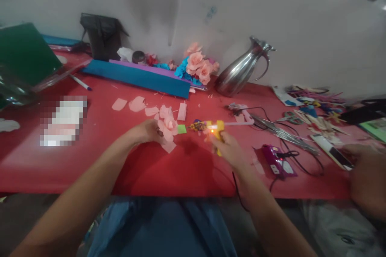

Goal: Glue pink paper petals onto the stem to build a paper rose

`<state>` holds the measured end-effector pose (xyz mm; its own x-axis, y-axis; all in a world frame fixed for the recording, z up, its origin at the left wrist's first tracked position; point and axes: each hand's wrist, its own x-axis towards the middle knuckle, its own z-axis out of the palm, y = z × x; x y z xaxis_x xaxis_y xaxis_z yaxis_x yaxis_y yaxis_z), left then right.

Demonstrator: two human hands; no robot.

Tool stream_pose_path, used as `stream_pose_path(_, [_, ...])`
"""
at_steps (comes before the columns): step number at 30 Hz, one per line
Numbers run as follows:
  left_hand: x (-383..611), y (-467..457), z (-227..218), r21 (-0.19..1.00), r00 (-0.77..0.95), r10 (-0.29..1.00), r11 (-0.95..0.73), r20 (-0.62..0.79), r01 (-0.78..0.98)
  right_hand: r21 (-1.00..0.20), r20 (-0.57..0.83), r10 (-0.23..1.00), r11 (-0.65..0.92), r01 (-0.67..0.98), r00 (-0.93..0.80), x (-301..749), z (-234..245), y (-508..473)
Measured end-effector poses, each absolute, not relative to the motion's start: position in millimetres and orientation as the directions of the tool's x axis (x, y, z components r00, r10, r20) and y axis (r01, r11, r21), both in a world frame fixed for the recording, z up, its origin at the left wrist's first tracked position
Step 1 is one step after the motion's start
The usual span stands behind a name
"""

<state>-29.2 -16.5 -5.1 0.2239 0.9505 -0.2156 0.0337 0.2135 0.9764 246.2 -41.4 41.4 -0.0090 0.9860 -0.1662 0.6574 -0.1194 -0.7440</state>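
In my left hand (150, 131) is a pale pink paper flower (169, 125), its loose petals spreading out over the red table. A small green paper piece (181, 129) shows at the flower's right side. My right hand (226, 146) grips a yellow hot glue gun (217, 130) by its handle. An orange light glows on the gun, and a long glue stick (239, 123) pokes from its back. The nozzle points left toward the flower, apart from it. Loose pink petals (137, 104) and a folded pink strip (182, 111) lie just beyond.
A steel jug (241, 68) leans near the wall beside finished pink flowers (199, 64). Blue paper (138, 78) lies at the back. On the right are a purple power strip (279, 161) with cables, scissors (291, 117), a phone (331, 151) and another person's hand (366, 168).
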Motion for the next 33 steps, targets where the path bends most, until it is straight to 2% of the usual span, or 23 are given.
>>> stream_pose_path(2, [-30.7,-17.5,2.5,0.979,0.267,0.943,0.183,-0.200,0.090,-0.700,-0.222,0.973,-0.208,0.683,0.068,253.4,40.9,-19.0])
stream_pose_path(4, [-31.7,-17.7,8.1,0.978,0.302,0.934,0.151,-0.188,0.141,-0.566,-0.185,0.977,-0.193,0.802,0.104,257.9,41.9,-4.9])
stream_pose_path(7, [-31.9,-17.9,12.3,0.985,0.310,0.941,0.096,-0.136,0.140,-0.211,0.134,0.989,-0.037,0.977,0.067,252.5,46.8,-2.2])
stream_pose_path(8, [-31.7,-18.5,13.3,0.988,0.310,0.944,0.078,-0.116,0.134,-0.130,0.236,0.972,0.029,0.991,0.003,245.9,49.3,-4.5])
stream_pose_path(9, [-31.2,-19.2,14.4,0.989,0.310,0.945,0.066,-0.106,0.134,-0.113,0.290,0.954,0.111,0.987,-0.074,236.9,52.1,-7.2])
stream_pose_path(11, [-29.9,-20.8,17.0,0.986,0.303,0.947,0.060,-0.105,0.156,-0.235,0.235,0.917,0.375,0.897,-0.322,213.4,58.0,-11.8])
stream_pose_path(13, [-28.3,-21.8,19.0,0.983,0.292,0.951,0.046,-0.097,0.176,-0.364,0.130,0.836,0.540,0.758,-0.533,187.6,63.6,-13.2])
stream_pose_path(16, [-26.8,-20.8,17.7,0.988,0.259,0.966,-0.023,-0.017,0.151,-0.421,0.016,0.775,0.579,0.698,-0.632,158.3,69.7,-11.2])
stream_pose_path(20, [-27.7,-17.9,13.7,0.995,0.225,0.973,-0.071,0.053,0.074,-0.444,-0.101,0.831,0.454,0.772,-0.547,148.0,74.1,-5.9])
stream_pose_path(22, [-27.7,-18.3,16.5,0.998,0.206,0.977,-0.062,0.060,0.004,-0.494,-0.062,0.862,0.411,0.766,-0.503,151.4,76.5,-0.6])
stream_pose_path(24, [-27.0,-20.1,22.1,0.996,0.169,0.984,-0.040,0.053,-0.083,-0.600,0.063,0.915,0.354,0.718,-0.398,156.6,79.3,6.6])
stream_pose_path(26, [-25.9,-21.9,26.8,0.989,0.104,0.993,-0.035,0.050,-0.143,-0.744,0.182,0.958,0.281,0.606,-0.222,161.2,81.5,13.8])
stream_pose_path(28, [-25.0,-22.7,27.9,0.981,0.014,0.998,-0.052,0.056,-0.187,-0.871,0.230,0.972,0.228,0.436,-0.050,163.9,81.0,18.8])
stream_pose_path(30, [-24.3,-22.4,25.8,0.972,-0.052,0.997,-0.074,0.064,-0.225,-0.947,0.213,0.975,0.192,0.259,0.056,164.4,77.1,21.0])
stream_pose_path(33, [-21.9,-21.6,22.7,0.941,-0.081,0.994,-0.099,0.076,-0.324,-0.988,0.153,0.976,0.148,0.042,0.154,163.4,68.4,20.7])
